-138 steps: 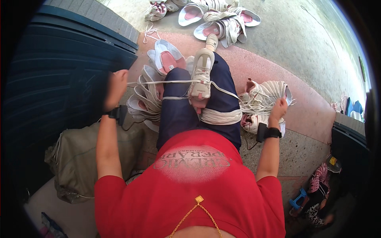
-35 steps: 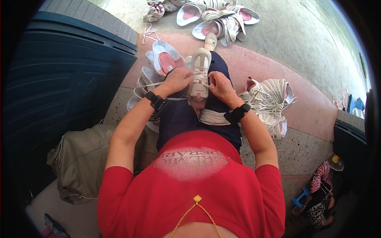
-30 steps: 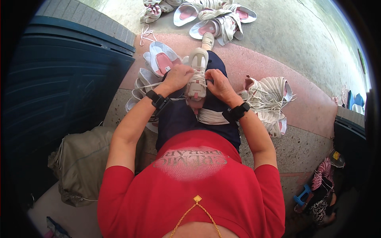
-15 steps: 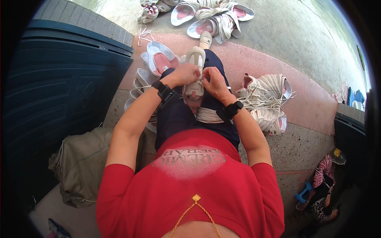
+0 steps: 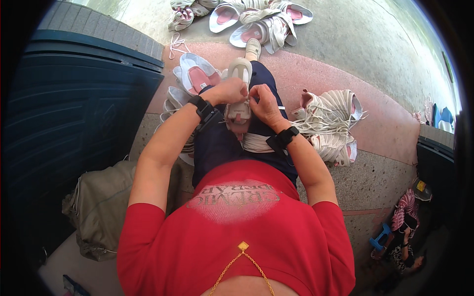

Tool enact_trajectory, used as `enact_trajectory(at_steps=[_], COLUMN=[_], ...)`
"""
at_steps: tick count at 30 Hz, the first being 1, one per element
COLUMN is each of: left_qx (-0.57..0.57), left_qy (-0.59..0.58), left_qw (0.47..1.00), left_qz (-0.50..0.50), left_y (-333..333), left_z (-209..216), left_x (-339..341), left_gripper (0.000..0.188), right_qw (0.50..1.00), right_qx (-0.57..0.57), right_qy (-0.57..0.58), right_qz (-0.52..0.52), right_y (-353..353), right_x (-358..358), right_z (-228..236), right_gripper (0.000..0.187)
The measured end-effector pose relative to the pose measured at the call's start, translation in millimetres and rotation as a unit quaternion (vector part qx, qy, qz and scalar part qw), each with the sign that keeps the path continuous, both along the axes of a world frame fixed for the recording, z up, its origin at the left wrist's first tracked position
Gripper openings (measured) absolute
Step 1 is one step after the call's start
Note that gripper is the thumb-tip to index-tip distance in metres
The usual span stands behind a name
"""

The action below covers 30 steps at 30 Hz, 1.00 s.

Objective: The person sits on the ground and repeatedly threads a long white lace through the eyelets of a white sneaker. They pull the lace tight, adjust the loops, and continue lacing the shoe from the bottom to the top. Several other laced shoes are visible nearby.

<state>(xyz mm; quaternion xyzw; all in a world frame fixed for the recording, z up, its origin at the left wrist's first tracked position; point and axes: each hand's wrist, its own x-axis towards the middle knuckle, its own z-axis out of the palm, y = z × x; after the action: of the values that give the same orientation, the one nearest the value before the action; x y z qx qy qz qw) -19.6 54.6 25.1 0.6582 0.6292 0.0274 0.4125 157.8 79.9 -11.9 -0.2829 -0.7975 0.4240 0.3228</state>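
Note:
A beige and white sneaker (image 5: 240,112) with a pink patch at its heel rests on my dark-trousered lap, toe pointing away from me. My left hand (image 5: 231,91) pinches at the shoe's lacing area from the left. Opposite it, my right hand (image 5: 267,104) has its thumb and forefinger closed at the same spot. A small pale bit of what looks like shoelace (image 5: 249,97) shows between the fingertips; the fingers cover most of it. Across my thigh, below the right hand, lies a bundle of white laces (image 5: 262,143).
Laced shoe uppers (image 5: 332,116) lie piled to the right, with loose laces. More uppers with pink insoles (image 5: 198,78) sit at the left, and others (image 5: 269,30) farther ahead. A dark blue door (image 5: 74,93) and a grey-green sack (image 5: 106,204) are on the left. Another person (image 5: 406,246) is at lower right.
Both hands stay at the shoe's lacing area, fingers still pinched. My right hand has shifted slightly left, its fingertips nearer the left hand's. The view has moved a little.

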Motion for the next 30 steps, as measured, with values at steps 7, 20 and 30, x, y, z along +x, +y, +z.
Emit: enact_trajectory(at_steps=[7, 20, 30], left_qx=[0.403, 0.474, 0.332], left_qy=[0.137, 0.129, 0.131], left_qw=[0.900, 0.870, 0.929], left_qz=[-0.095, -0.050, 0.098], left_y=[-18, -46, -60], left_z=[5, 1, 9], left_x=[16, 5, -7], left_gripper=[0.009, 0.012, 0.012], right_qw=[0.969, 0.912, 0.824], right_qx=[-0.240, -0.367, -0.538], right_qy=[0.061, 0.019, 0.038], right_qz=[0.000, 0.182, 0.172], right_y=[17, 27, 27], right_x=[-1, -13, -10], right_z=[-13, -1, 4], right_gripper=[0.009, 0.013, 0.016])
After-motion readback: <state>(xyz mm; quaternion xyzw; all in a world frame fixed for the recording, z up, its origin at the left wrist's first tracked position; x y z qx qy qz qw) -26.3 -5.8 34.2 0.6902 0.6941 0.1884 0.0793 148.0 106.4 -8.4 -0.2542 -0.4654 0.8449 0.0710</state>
